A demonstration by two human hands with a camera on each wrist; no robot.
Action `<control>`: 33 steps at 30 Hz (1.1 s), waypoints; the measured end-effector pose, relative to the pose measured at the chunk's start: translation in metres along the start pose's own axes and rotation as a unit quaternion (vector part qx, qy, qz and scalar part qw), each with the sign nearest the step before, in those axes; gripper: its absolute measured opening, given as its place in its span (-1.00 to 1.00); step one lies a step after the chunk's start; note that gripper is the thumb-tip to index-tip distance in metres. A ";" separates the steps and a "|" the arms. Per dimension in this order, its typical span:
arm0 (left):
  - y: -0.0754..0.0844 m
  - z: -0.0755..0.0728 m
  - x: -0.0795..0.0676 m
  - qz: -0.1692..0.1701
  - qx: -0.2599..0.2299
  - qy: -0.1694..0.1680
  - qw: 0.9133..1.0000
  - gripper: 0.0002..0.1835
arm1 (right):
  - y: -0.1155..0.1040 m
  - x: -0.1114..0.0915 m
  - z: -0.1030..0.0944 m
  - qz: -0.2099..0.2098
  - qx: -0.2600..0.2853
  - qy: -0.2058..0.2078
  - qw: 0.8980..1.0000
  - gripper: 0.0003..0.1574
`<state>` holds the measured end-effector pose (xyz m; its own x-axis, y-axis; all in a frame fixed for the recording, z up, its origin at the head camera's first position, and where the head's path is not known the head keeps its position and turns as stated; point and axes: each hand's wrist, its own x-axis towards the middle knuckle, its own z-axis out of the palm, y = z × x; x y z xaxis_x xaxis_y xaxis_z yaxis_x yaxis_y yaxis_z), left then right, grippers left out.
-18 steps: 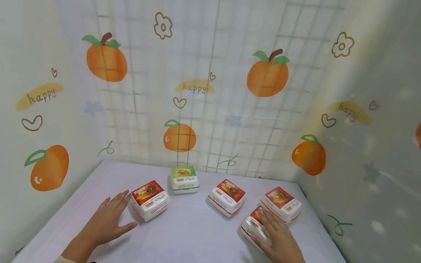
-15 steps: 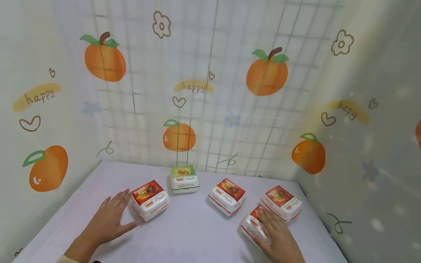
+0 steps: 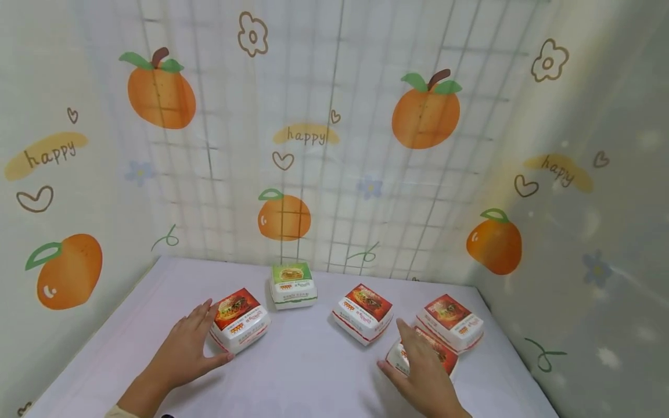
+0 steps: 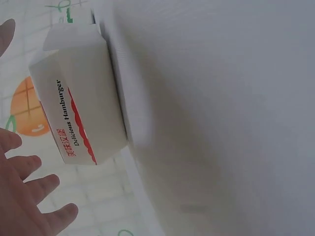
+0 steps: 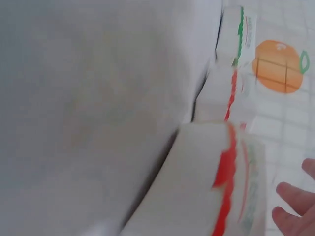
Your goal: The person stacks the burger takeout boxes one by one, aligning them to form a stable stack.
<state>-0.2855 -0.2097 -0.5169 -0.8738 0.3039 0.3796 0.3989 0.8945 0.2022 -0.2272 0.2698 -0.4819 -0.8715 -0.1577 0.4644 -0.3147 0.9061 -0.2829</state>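
At the left of a pale table (image 3: 308, 377), the left hand (image 3: 183, 354) is held beside a red-topped box (image 3: 241, 320), its fingers stretched out and slightly parted, the thumb set well away from them. The box's left edge is overlapped by the fingertips in the head view; whether it is touched cannot be told. In the left wrist view, "Delicious Hamburger" is seen printed on its side, and the box is framed between thumb and fingers.

Farther back, near the hanging sheet (image 3: 366, 220) printed with oranges, a green-topped box (image 3: 294, 285) is placed, well apart from both hands. To its right and nearer, the middle red-topped box (image 3: 362, 313) is set at an angle on the table.

Next, the right hand (image 3: 423, 374) is held over the near right box (image 3: 445, 355), which is partly hidden by it. The fingers are extended, with the thumb held apart; in the right wrist view, three fingertips are shown separated, with a gap left between them and the nearest box. Nothing is pinched. Just behind the near right box, at far right, another red-topped carton (image 3: 452, 322) is seated on the table.
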 end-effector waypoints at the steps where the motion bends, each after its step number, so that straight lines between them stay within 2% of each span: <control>1: 0.000 0.000 0.002 -0.002 -0.004 0.004 1.000 0.18 | -0.004 0.004 0.000 0.009 0.003 -0.008 1.000 0.17; 4: -0.002 0.001 0.005 -0.009 -0.013 0.008 1.000 0.20 | -0.016 0.012 0.002 0.038 0.017 -0.042 0.998 0.19; 7: -0.002 0.004 0.006 -0.015 -0.013 0.003 1.000 0.23 | -0.028 0.014 0.010 0.068 0.054 -0.070 0.994 0.20; 11: -0.001 0.005 0.010 -0.028 -0.015 -0.008 0.999 0.25 | -0.040 0.019 0.027 0.080 0.092 -0.084 0.989 0.24; 13: -0.001 0.006 0.013 -0.035 -0.017 -0.011 0.999 0.26 | -0.043 0.021 0.034 0.079 0.086 -0.087 0.989 0.27; 19: -0.001 0.010 0.016 -0.034 -0.029 -0.017 0.999 0.25 | -0.040 0.028 0.042 0.064 -0.001 -0.050 0.997 0.29; 23: -0.001 0.013 0.017 -0.042 -0.030 -0.011 0.999 0.26 | -0.032 0.030 0.039 0.076 -0.075 -0.050 0.993 0.25; 26: -0.001 0.015 0.017 -0.049 -0.034 -0.003 0.998 0.26 | -0.028 0.030 0.037 0.074 -0.106 -0.055 0.990 0.23; 29: 0.000 0.016 0.017 -0.048 -0.044 -0.004 0.998 0.25 | -0.028 0.030 0.038 0.068 -0.086 -0.061 0.992 0.23; 33: 0.002 0.015 0.020 -0.048 -0.043 -0.011 0.998 0.26 | -0.030 0.033 0.045 0.079 -0.006 -0.084 0.993 0.29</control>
<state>-0.3067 -0.1964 -0.5226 -0.9148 0.2265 0.3345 0.3345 0.8889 0.3130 -0.2635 0.2201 -0.4957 -0.9607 -0.0753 0.2673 -0.1649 0.9292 -0.3307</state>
